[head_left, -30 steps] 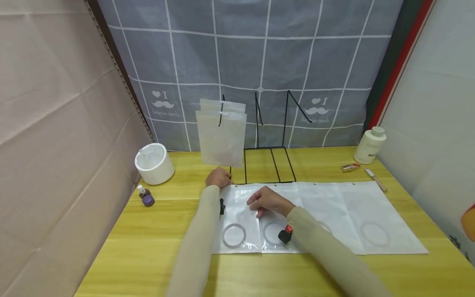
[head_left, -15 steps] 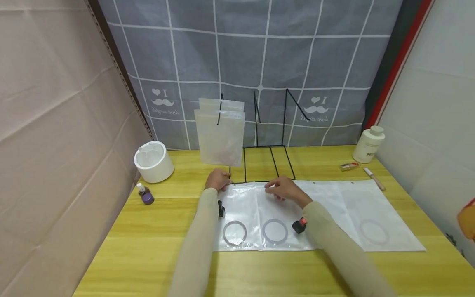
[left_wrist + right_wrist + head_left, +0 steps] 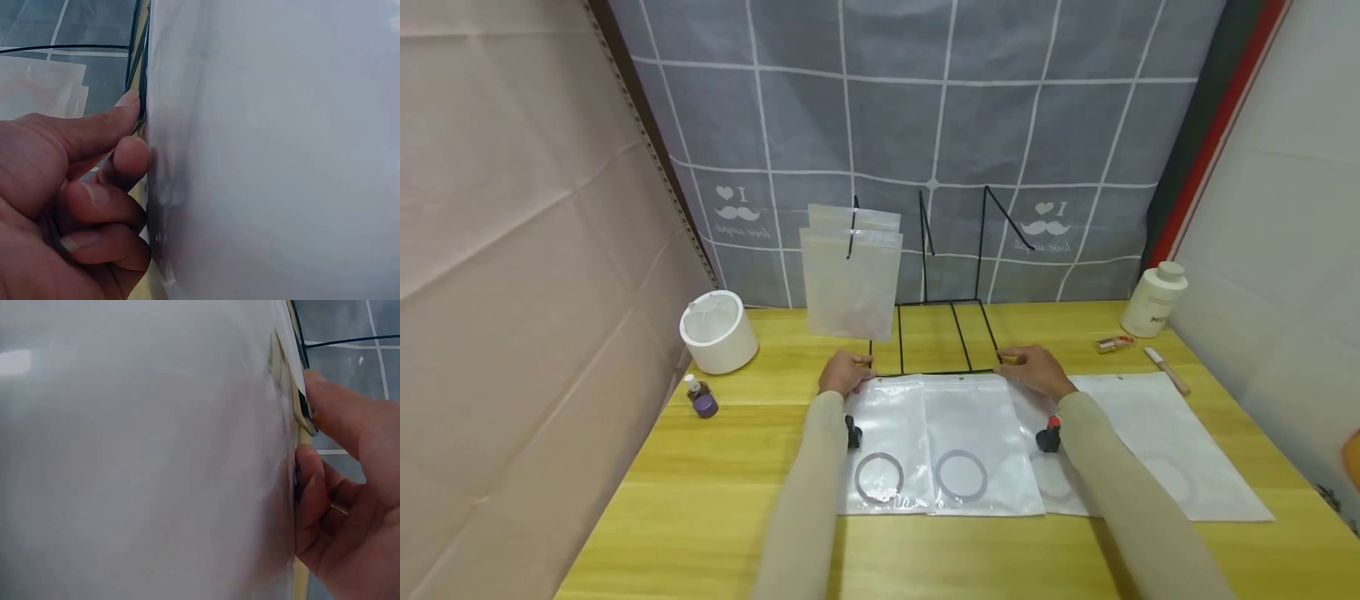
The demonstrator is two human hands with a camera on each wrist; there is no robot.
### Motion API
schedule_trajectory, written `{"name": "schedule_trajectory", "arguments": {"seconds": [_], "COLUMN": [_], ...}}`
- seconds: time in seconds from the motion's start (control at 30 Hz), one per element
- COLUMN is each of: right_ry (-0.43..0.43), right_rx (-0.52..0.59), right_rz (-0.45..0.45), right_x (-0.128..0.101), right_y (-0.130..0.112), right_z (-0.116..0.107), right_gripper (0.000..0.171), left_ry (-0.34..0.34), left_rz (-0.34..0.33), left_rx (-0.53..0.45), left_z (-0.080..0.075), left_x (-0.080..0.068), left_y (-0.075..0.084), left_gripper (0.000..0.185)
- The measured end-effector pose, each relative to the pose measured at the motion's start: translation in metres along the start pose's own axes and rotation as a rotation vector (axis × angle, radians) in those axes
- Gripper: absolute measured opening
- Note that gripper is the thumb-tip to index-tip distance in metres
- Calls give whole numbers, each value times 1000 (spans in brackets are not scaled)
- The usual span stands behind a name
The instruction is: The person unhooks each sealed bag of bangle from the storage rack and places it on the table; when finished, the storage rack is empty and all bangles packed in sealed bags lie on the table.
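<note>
Two clear plastic bags lie side by side on the yellow table (image 3: 715, 500), the left bag (image 3: 887, 417) and the right bag (image 3: 973, 417). Each holds a grey ring (image 3: 878, 477) (image 3: 960, 475). My left hand (image 3: 856, 375) pinches the left bag's top left corner; in the left wrist view thumb and forefinger (image 3: 139, 128) meet on the bag edge (image 3: 250, 156). My right hand (image 3: 1011, 362) pinches the right bag's top right corner, its thumb (image 3: 331, 412) over the bag's rim (image 3: 156, 456). Both hands sit just before the black wire rack (image 3: 940, 337).
Two more clear bags (image 3: 850, 275) hang on the rack's left hook. Further bags (image 3: 1150, 433) lie flat to the right. A white round pot (image 3: 718, 332) and a small purple bottle (image 3: 702, 402) stand at the left, a white bottle (image 3: 1152, 300) at the back right.
My right hand has moved from the middle of the bags up and rightward to the top right corner. The left hand stays at the top left corner.
</note>
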State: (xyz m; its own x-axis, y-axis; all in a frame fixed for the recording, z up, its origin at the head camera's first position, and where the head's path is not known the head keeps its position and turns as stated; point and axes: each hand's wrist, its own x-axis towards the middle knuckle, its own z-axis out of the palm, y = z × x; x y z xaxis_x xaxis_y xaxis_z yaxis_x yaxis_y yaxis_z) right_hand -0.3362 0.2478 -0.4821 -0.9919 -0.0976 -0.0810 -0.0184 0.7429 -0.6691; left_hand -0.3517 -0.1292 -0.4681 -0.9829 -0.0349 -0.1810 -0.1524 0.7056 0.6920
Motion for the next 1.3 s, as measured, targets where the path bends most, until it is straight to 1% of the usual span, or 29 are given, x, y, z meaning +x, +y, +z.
{"name": "schedule_trajectory", "arguments": {"seconds": [0.13, 0.23, 0.37, 0.43, 0.5, 0.57, 0.6, 0.63, 0.7, 0.77, 0.8, 0.87, 0.93, 0.97, 1.07, 1.1, 1.17, 1.23, 1.3], "right_ry": [4, 16, 16, 10, 3, -4, -5, -5, -5, -7, -10, -15, -18, -16, -15, -18, -25, -33, -30], "right_rx": [-88, -122, -114, -106, -96, -88, -84, -76, -71, -73, -71, -73, -74, -74, -66, -64, -60, -63, -64], "right_rz": [-23, -34, -20, -13, -3, 10, 15, 25, 35, 37, 40, 42, 40, 39, 31, 27, 26, 27, 37], "right_x": [2, 5, 7, 8, 8, 8, 8, 8, 8, 7, 7, 7, 6, 6, 6, 6, 7, 7, 8], "right_y": [0, -2, -4, -5, -5, -4, -4, -4, -3, -2, -1, 0, 1, 1, 1, 1, 1, 1, 2], "right_z": [-2, -4, -6, -6, -6, -5, -4, -3, -3, -3, -4, -5, -8, -8, -9, -8, -5, -3, -1], "right_gripper": [58, 55, 53, 52, 52, 51, 51, 51, 51, 51, 52, 52, 53, 52, 52, 52, 52, 52, 52], "left_ry": [12, 23, 16, 0, 4, 44, 88, 139, 262, 358, 389, 410, 398, 392, 365, 347, 302, 255, 220], "left_rz": [8, 17, 29, 39, 66, 93, 116, 136, 183, 228, 255, 313, 383, 422, 521, 542, 560, 569, 586], "left_rx": [6, 3, -8, -39, -76, -140, -164, -193, -253, -333, -373, -459, -515, -525, -496, -483, -445, -405, -382], "left_z": [2, 2, 1, 1, -2, -8, -14, -20, -36, -54, -63, -79, -94, -101, -119, -124, -132, -138, -140], "left_x": [0, 1, 2, 1, 0, -2, -3, -4, -6, -8, -9, -10, -10, -10, -8, -7, -5, -5, -5], "left_y": [1, 3, 6, 5, 4, 2, 1, 0, -1, 0, 1, 4, 8, 11, 20, 23, 27, 31, 35], "left_gripper": [37, 37, 37, 38, 38, 35, 33, 31, 27, 25, 24, 25, 26, 27, 32, 34, 37, 39, 39]}}
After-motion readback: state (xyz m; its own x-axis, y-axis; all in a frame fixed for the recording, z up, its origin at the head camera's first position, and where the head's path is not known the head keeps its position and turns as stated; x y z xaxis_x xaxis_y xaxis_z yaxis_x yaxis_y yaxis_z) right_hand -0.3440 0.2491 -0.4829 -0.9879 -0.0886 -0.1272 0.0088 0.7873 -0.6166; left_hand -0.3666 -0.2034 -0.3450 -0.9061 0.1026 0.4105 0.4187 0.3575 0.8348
